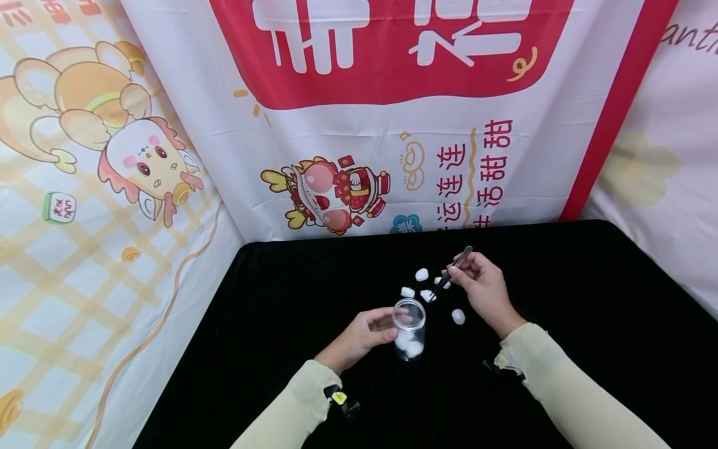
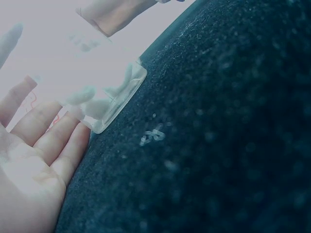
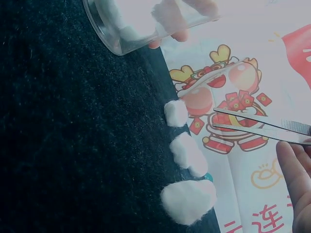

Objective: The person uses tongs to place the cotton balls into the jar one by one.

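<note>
My left hand [image 1: 361, 333] holds a clear jar [image 1: 423, 340] upright on the black cloth, thumb at the near side and fingers behind it. The jar's mouth is uncovered, and white cotton balls [image 1: 414, 348] lie in its lower part. Black-handled tweezers [image 1: 452, 268] are pinched in my right hand [image 1: 487, 292], pointing down and left toward loose cotton balls [image 1: 428, 295] just behind the jar. In the right wrist view, the tips of the tweezers [image 3: 257, 118] stand apart with nothing between them.
Several loose cotton balls are spread behind and right of the jar, one [image 1: 458, 317] lying nearest my right wrist. A black cloth [image 1: 269, 324] covers the table. Printed white curtains [image 1: 224, 156] rise at its back and sides.
</note>
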Demonstrator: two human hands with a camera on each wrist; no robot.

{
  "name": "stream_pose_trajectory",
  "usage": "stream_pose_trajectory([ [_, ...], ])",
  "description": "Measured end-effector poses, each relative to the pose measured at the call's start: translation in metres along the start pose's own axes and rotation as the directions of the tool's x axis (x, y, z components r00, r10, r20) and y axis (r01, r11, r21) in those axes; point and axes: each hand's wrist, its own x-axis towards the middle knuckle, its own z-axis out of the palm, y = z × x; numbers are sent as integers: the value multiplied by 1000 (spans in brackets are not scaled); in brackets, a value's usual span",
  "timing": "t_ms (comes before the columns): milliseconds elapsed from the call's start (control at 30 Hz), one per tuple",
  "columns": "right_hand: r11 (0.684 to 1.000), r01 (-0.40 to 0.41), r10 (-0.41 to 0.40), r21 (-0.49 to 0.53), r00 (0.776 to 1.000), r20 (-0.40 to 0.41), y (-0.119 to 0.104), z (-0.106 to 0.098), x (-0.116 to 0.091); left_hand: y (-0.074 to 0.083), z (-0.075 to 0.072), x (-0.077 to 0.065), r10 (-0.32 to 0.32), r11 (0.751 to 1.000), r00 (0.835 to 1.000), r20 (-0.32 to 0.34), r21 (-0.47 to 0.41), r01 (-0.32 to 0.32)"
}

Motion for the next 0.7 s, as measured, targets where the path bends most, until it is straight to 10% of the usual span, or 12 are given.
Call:
stream_pose_trajectory([
  [700, 1000, 17, -17, -25, 1000, -1, 2, 3, 0, 0, 0, 0, 1, 1000, 1000, 0, -5, -1],
])
